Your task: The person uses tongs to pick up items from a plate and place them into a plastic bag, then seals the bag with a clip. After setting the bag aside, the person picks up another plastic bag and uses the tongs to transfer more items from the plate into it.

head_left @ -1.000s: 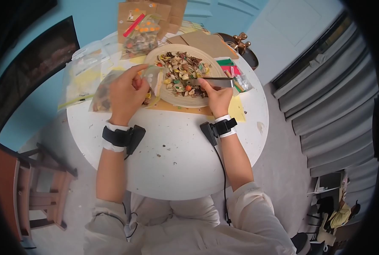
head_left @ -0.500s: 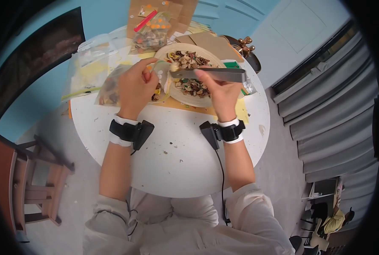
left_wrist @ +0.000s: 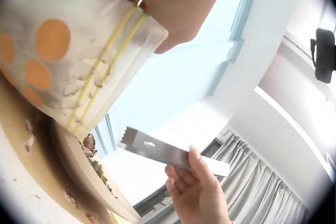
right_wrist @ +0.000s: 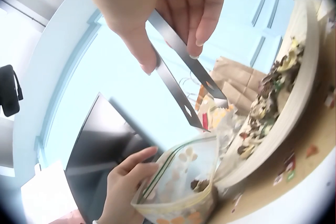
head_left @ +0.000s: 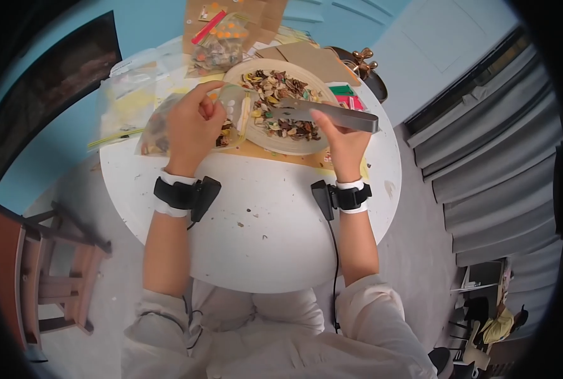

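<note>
My left hand (head_left: 195, 129) pinches the top edge of a clear zip bag (left_wrist: 79, 50) printed with orange dots, holding its mouth open. Brown bits show inside the bag in the right wrist view. Metal tongs (head_left: 351, 118) are in my right hand (head_left: 347, 148), gripped between thumb and fingers. Their toothed tips stand apart with nothing between them, over the pale round plate (right_wrist: 302, 100) and close to the bag mouth. Dried mixed petals and leaves (head_left: 287, 95), or something like potpourri, are spread on the plate.
A filled zip bag (head_left: 217, 54) with a red slider stands behind, before a brown paper bag (head_left: 265, 19). Flat clear bags (head_left: 126, 101) lie at the left. Cardboard (head_left: 313, 60) and a dark tray (head_left: 375, 88) are at the back right. Small crumbs (head_left: 248, 210) dot the white table.
The tongs rose from the plate to the bag mouth with a pale piece at their tips, then moved back right over the plate without it. My left hand kept hold of the bag.
</note>
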### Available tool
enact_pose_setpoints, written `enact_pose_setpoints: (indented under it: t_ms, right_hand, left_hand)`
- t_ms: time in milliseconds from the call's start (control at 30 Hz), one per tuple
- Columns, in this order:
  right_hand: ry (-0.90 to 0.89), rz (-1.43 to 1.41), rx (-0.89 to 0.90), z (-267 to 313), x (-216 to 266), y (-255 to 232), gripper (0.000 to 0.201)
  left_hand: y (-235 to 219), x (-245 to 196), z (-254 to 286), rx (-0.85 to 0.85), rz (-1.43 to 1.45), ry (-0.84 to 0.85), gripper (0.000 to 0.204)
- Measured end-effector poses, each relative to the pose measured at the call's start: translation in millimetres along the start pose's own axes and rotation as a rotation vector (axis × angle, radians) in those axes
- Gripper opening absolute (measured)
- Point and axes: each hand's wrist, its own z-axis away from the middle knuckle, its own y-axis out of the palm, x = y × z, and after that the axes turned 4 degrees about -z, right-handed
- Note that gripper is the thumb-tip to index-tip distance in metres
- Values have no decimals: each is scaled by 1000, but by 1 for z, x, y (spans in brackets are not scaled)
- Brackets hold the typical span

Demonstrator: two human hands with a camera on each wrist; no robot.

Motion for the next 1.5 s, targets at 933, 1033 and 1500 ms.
enact_pose_setpoints:
  t_ms: [933, 1033, 1500]
  right_hand:
    - [138, 120, -78, 16, -53, -6, 40]
    - [150, 119, -108, 15, -55, -7, 39]
    - [68, -82, -2, -6, 9, 22, 23]
  left_hand:
    - [6, -3, 3, 1, -49, 84, 31]
    - [4, -3, 3, 17, -40, 55, 32]
    - [3, 2, 0, 1, 5, -1, 29]
